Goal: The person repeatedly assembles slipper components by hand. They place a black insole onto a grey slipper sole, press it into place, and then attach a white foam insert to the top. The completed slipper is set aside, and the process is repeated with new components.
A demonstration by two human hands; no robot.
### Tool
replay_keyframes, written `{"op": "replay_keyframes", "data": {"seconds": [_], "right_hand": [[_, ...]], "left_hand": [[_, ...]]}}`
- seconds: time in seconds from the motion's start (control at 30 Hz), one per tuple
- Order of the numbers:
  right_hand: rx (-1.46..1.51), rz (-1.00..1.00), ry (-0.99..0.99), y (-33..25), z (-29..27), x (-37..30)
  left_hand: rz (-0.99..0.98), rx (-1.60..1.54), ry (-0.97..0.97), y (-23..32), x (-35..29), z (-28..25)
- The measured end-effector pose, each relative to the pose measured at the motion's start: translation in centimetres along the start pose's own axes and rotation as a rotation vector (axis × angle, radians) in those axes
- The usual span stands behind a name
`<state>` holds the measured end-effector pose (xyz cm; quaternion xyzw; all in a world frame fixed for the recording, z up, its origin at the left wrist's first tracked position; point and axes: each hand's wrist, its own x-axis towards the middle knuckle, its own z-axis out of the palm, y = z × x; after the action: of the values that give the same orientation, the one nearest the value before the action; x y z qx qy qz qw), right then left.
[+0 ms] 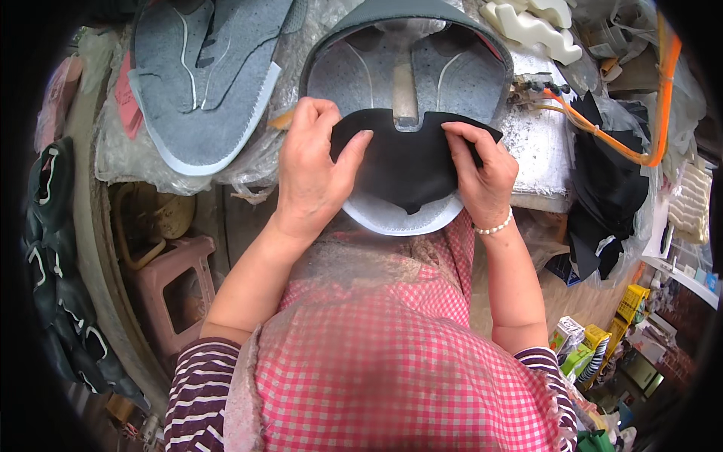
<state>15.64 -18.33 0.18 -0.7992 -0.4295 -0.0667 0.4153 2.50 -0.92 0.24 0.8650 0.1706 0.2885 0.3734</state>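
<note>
1. Pressing down on a black fabric piece [403, 162], both hands sit at its two ends; piece lies flat on the front of a grey shoe upper [410, 71] spread over the work surface, its lower point over the white toe edge [399, 220].
2. Left hand [312, 169]: palm down, thumb laid across the piece's left end, fingers curled at its upper left corner. Looks like thumb pins the fabric against the upper; whether fingers close under the edge is hidden by the hand itself, cannot tell.
3. Right hand [482, 169]: fingers bent over the right end, thumb on top, pinched shut on the piece's right edge. Bead bracelet [493, 226] at the wrist.
4. Notch in the top edge of the black piece sits around a pale central strip [404, 94] of the upper; what that strip is made of is hard to make out.
5. Far end of the grey upper cut off by the top of the frame.
6. Second grey shoe upper [207, 83] with white trim lies to the left on crumpled clear plastic [248, 162], also cut off at top.
7. Orange hose [648, 113] curves at right; its ends are out of sight.
8. Pink plastic stool [177, 290] lower left, partly behind the left forearm.
9. Checked pink apron [376, 354] fills the bottom, hiding everything beneath the table edge.
</note>
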Motion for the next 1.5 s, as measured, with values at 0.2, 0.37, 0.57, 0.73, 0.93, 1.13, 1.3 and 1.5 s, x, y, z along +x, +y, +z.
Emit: {"op": "replay_keyframes", "data": {"seconds": [0.2,0.37,0.57,0.73,0.93,1.13,1.3,1.5], "right_hand": [[-0.017,0.03,-0.023,-0.1,0.2,0.3],[-0.052,0.031,-0.024,0.0,0.6,0.6],[-0.133,0.337,-0.111,-0.3,-0.9,0.6],[-0.109,0.024,-0.154,-3.1,-2.7,2.6],[0.217,0.524,-0.035,0.2,-2.1,-0.1],[0.405,0.458,0.035,0.5,-1.6,1.7],[-0.243,-0.215,0.1,-8.0,-5.8,3.2],[0.388,-0.229,0.711,-9.7,-11.9,2.9]], "left_hand": [[-0.056,0.031,-0.046,0.2,0.4,0.1],[-0.011,0.106,-0.051,0.1,0.4,0.6],[0.447,0.563,0.019,1.0,0.3,-1.0],[0.608,0.439,-0.522,-0.5,-0.7,-2.6],[0.544,0.439,-0.627,-0.8,-1.5,-5.9],[0.567,0.41,-0.425,4.4,5.1,-5.1],[0.934,0.681,-0.405,10.7,11.9,-5.7],[0.673,-0.055,0.278,8.4,10.6,-11.6]]}}
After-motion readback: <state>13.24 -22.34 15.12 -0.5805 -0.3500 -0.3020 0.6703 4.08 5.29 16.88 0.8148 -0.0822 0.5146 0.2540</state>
